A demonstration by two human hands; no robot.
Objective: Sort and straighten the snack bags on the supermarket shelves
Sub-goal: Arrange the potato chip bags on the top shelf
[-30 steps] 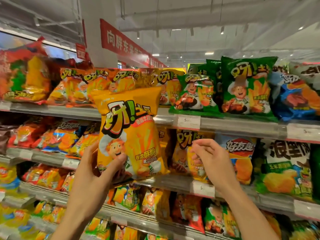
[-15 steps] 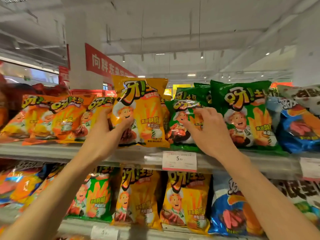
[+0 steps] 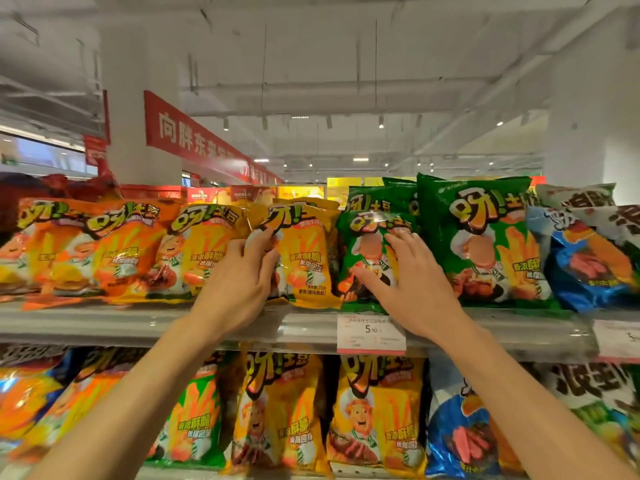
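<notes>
A yellow snack bag (image 3: pixel 304 258) stands on the top shelf (image 3: pixel 104 323), between another yellow bag (image 3: pixel 204 251) and a green bag (image 3: pixel 367 244). My left hand (image 3: pixel 239 282) grips the yellow bag's left side, fingers curled on its front. My right hand (image 3: pixel 408 282) lies flat with fingers spread on the front of the green bag, pressing it back. A larger green bag (image 3: pixel 485 237) stands right of it. Orange bags (image 3: pixel 104 247) fill the shelf's left part.
Blue bags (image 3: pixel 588 265) and white bags (image 3: pixel 581 202) crowd the top shelf's right end. A price tag (image 3: pixel 370 332) hangs on the shelf rail below my right hand. The lower shelf holds yellow (image 3: pixel 280 410), green (image 3: pixel 197 424) and blue bags (image 3: pixel 460 441). A red banner (image 3: pixel 187 133) hangs overhead.
My left hand lifted the yellow bag from the middle shelf level up onto the top shelf and set it among the yellow bags. My right hand rose to the green bag and flattened on it.
</notes>
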